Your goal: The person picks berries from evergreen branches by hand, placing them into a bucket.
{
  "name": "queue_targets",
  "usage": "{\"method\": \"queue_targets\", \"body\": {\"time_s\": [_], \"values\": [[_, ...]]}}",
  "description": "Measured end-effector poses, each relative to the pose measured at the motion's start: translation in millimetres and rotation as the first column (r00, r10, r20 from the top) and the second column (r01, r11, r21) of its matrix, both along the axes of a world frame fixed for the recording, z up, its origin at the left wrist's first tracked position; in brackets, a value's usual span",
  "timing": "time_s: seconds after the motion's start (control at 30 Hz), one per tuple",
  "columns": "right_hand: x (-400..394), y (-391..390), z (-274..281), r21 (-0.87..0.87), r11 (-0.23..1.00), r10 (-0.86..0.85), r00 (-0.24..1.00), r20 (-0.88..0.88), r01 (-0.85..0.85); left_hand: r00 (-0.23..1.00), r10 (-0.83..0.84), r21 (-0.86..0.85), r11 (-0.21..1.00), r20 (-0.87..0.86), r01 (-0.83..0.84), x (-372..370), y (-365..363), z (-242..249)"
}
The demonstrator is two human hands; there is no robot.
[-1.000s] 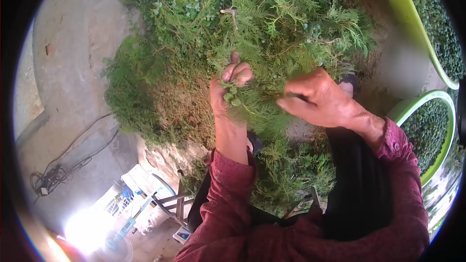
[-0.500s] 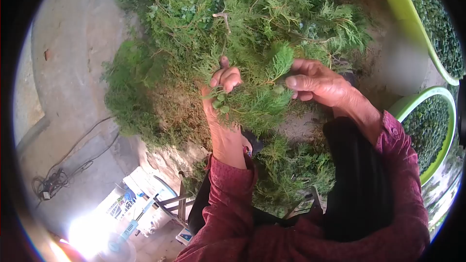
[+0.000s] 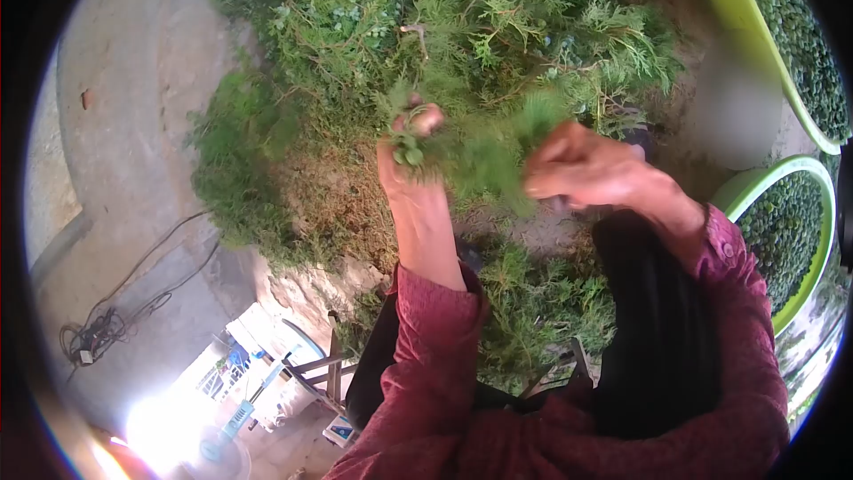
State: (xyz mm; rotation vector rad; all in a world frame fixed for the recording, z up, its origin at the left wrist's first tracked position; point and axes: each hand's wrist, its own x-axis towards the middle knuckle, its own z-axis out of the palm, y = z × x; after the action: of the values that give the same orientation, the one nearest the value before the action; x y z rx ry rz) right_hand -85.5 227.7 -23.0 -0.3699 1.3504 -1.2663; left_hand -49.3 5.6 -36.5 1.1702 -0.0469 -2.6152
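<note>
In the middle of the head view, my left hand is closed around a leafy conifer sprig, whose foliage is smeared by motion. Several round green cones hang by the wrist side of that hand. My right hand is at the sprig's right end, its fingers curled together and blurred. Whatever sits between its fingertips is hidden. A big heap of cut conifer branches lies just beyond both hands, with a bare cut stem on top.
Two green-rimmed tubs stand at the right: a larger tub and a smaller tub, both full of small green cones. More cut foliage lies between my legs. A tangled cable and a fan are at the lower left.
My right hand has turned and its fingers have curled in. My left hand has shifted slightly, still gripping the sprig, which now blurs with movement.
</note>
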Motion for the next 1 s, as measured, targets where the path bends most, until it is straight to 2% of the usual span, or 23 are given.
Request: {"method": "queue_targets", "body": {"time_s": [0.03, 0.07, 0.1, 0.13, 0.17, 0.2, 0.23, 0.3, 0.37, 0.43, 0.5, 0.53, 0.67, 0.73, 0.77, 0.83, 0.87, 0.9, 0.93, 0.97, 1.0], "values": [[1.5, 6.5, -0.1, -0.002, 1.0, 0.003, 1.0, -0.006, -0.003, 0.989, 0.1, -0.159, 0.984, 0.112, -0.082, -6.5, -6.6, -9.6], [5.0, 17.1, -1.7, -0.12, 0.983, -0.112, 0.975, 0.19, 0.137, 0.979, 0.032, -0.027, 0.999, 0.203, -0.027, -15.5, -20.4, -17.0], [7.7, 26.2, -4.1, -0.202, 0.934, -0.198, 0.897, 0.394, 0.294, 0.979, 0.034, -0.025, 0.999, 0.203, -0.03, -12.5, -26.8, -25.0], [8.8, 29.1, -10.2, -0.184, 0.926, -0.197, 0.839, 0.508, 0.329, 0.995, 0.003, -0.093, 0.996, 0.099, 0.007, -12.9, -26.0, -24.7], [10.6, 25.2, -15.4, -0.182, 0.926, -0.199, 0.836, 0.511, 0.332, 0.999, -0.037, -0.166, 0.986, 0.0, 0.036, -12.6, -25.4, -23.9], [10.7, 17.1, -18.1, -0.111, 0.955, -0.217, 0.906, 0.364, 0.273, 0.997, -0.036, -0.058, 0.998, -0.069, 0.032, -12.4, -21.9, -24.4], [8.5, 9.7, -20.2, -0.031, 0.974, -0.216, 0.955, 0.201, 0.226, 0.997, -0.04, -0.06, 0.998, -0.073, 0.035, -16.8, -13.4, -18.6], [6.9, -0.3, -23.2, 0.007, 0.98, -0.195, 0.96, 0.2, 0.197, 0.991, 0.023, -0.165, 0.986, 0.133, -0.001, -22.9, 5.2, -6.1], [7.6, -11.2, -25.6, -0.026, 0.948, -0.311, 0.939, 0.147, 0.318, 0.991, 0.019, -0.192, 0.981, 0.136, 0.007, -21.1, 8.9, -8.8], [7.5, -20.9, -31.6, -0.025, 0.963, -0.261, 0.949, 0.177, 0.269, 0.996, -0.084, -0.196, 0.977, 0.0, 0.083, -16.7, 9.3, -13.1], [16.1, -31.4, -43.3, 0.091, 0.929, -0.371, 0.903, 0.215, 0.36, 0.992, -0.12, -0.226, 0.966, 0.035, 0.125, -18.0, 18.7, -5.5], [15.6, -35.8, -45.8, -0.065, 0.907, -0.386, 0.884, 0.264, 0.415, 0.986, -0.149, -0.253, 0.954, 0.07, 0.162, -18.3, 21.6, -2.8], [8.4, -22.3, -33.2, 0.018, 0.948, -0.316, 0.928, 0.198, 0.319, 0.979, -0.206, -0.285, 0.938, -0.006, 0.196, -16.8, 22.8, -1.8], [15.0, -21.9, -24.8, 0.013, 0.965, -0.233, 0.832, 0.504, 0.263, 0.939, -0.198, -0.564, 0.758, 0.28, 0.328, -19.1, 35.5, 2.0], [15.4, -20.9, -25.5, 0.009, 0.966, -0.229, 0.834, 0.502, 0.259, 0.941, -0.194, -0.568, 0.757, 0.277, 0.323, -17.9, 34.8, 0.1], [15.3, -16.1, -29.3, -0.025, 0.954, -0.197, 0.687, 0.699, 0.299, 0.879, -0.296, -0.488, 0.743, 0.374, 0.458, -13.1, 27.2, -11.7], [14.7, -13.3, -24.3, -0.008, 0.954, -0.217, 0.708, 0.672, 0.3, 0.918, -0.338, -0.526, 0.753, 0.207, 0.396, -15.5, 24.3, -21.5], [16.6, -10.0, -13.4, -0.01, 0.955, -0.213, 0.71, 0.671, 0.296, 0.92, -0.333, -0.527, 0.754, 0.206, 0.391, -14.1, 19.2, -28.8], [18.8, -4.7, 1.0, -0.043, 0.979, -0.145, 0.835, 0.53, 0.198, 0.933, -0.146, -0.477, 0.828, 0.328, 0.297, -14.4, 16.7, -30.3], [15.5, 1.1, 13.9, -0.058, 0.994, -0.065, 0.928, 0.368, 0.092, 0.893, 0.039, -0.438, 0.881, 0.448, 0.181, -18.1, 18.8, -23.7], [8.1, 5.3, 25.9, -0.029, 0.999, 0.045, 0.961, 0.274, -0.039, 0.9, 0.063, -0.333, 0.938, 0.431, 0.093, -19.7, 19.1, -15.6]]}}
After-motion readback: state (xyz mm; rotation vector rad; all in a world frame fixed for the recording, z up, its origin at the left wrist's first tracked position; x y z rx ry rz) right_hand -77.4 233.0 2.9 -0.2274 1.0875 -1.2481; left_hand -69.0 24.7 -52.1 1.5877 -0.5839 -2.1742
